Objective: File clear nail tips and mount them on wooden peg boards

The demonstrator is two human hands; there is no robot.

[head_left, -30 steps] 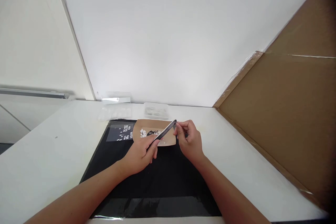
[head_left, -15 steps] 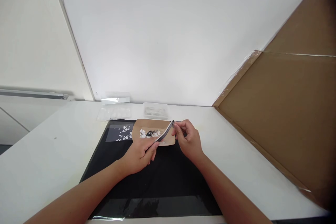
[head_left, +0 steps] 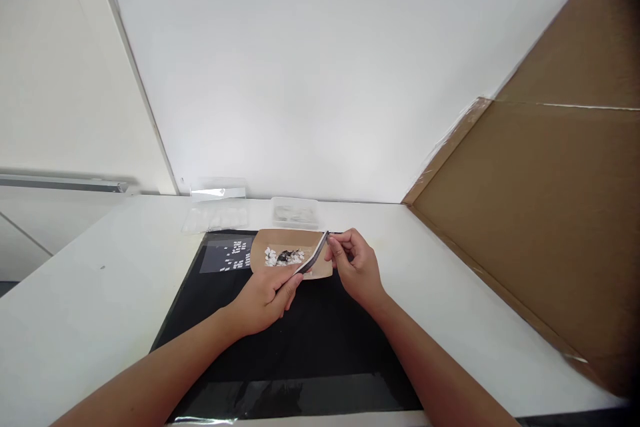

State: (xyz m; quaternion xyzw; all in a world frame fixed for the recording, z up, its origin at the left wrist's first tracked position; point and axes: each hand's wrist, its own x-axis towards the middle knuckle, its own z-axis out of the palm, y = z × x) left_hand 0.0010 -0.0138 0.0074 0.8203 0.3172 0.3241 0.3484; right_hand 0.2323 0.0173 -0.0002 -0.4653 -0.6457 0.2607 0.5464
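My left hand (head_left: 267,297) is closed on the lower end of a thin, slightly bent dark strip (head_left: 315,257) with a white edge; its exact kind I cannot make out. At the strip's upper end, my right hand (head_left: 356,265) has thumb and fingers pinched together. Under and behind the strip lies a brown kraft-coloured sheet or shallow tray (head_left: 260,240). Small white pieces (head_left: 271,257) and a heap of black bits (head_left: 289,257) rest on it, partly covered by my left hand and the strip.
A black mat (head_left: 300,353) covers the table's middle. On its far left lies a dark-grey sheet with small white rectangles (head_left: 214,257). Behind stand a clear lidded box (head_left: 215,215) and a small translucent box (head_left: 295,213) near the wall. A cardboard panel (head_left: 540,213) borders the right.
The view has shifted very slightly. Both hands keep nearly the same hold on the strip, and the things on the table stay in place.
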